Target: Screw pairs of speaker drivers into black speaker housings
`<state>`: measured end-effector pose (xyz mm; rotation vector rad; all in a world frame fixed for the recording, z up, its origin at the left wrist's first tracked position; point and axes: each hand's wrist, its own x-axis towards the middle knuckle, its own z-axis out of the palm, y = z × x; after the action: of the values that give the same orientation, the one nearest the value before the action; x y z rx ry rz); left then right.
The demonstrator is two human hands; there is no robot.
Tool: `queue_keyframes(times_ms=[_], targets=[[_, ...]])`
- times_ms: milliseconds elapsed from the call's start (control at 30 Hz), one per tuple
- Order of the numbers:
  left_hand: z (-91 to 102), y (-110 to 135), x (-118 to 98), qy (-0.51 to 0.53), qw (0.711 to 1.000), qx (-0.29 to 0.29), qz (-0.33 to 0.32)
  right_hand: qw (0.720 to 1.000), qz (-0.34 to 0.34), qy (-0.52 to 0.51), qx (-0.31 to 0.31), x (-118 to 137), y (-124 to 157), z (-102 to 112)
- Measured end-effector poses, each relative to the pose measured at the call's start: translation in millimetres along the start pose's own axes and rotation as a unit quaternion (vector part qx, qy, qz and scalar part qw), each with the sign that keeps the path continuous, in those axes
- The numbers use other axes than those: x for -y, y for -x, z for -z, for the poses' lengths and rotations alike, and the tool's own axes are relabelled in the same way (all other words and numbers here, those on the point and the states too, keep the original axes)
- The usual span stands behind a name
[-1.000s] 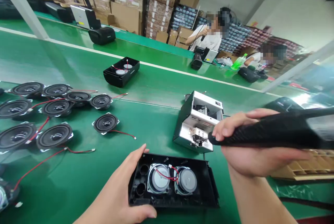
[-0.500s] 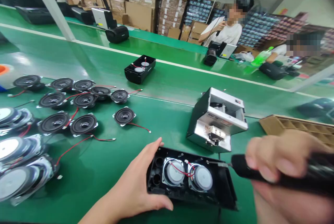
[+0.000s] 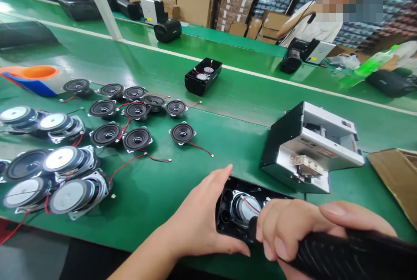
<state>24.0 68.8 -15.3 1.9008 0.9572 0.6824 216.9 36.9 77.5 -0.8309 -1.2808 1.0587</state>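
My left hand [image 3: 195, 221] clasps the left end of a black speaker housing [image 3: 257, 188], thumb along the near side and fingers along the far side. Inside the housing sits a speaker driver [image 3: 247, 208] with a silver back and a red wire. My right hand [image 3: 293, 228] is wrapped around a thick black electric screwdriver [image 3: 361, 249] and hangs over the right part of the housing, covering most of it. The tool's tip is hidden, so I cannot tell whether it touches a screw.
Several loose speaker drivers [image 3: 137, 138] with red wires lie to the left. A silver and black screw feeder [image 3: 312, 149] stands beyond my right hand, near a cardboard box [image 3: 395, 175]. Another housing [image 3: 203, 78] rests farther back. A person [image 3: 325, 23] works across the belt.
My right hand has brought the screwdriver leftward and down over the housing, hiding the right-hand driver. My left hand keeps its hold. The whole view has shifted, so things appear farther right.
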Motion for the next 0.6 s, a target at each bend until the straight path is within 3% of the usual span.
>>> queue_keyframes(times_ms=[100,267,500,600], targets=[[1.1,-1,1,0.003,1.0,0.003,-0.007,0.998,0.007,-0.067,-0.013,-2,2,1],[0.7,-2,2,0.008,1.0,0.001,-0.017,0.998,-0.024,-0.062,-0.017,0,-3,1],[2.7,-3,-2,0.001,1.0,0.012,-0.008,0.997,-0.017,-0.062,0.04,-7,3,2],[4.0,-3,-4,-0.004,1.0,0.017,-0.01,0.993,0.053,-0.058,0.088,-18,8,6]])
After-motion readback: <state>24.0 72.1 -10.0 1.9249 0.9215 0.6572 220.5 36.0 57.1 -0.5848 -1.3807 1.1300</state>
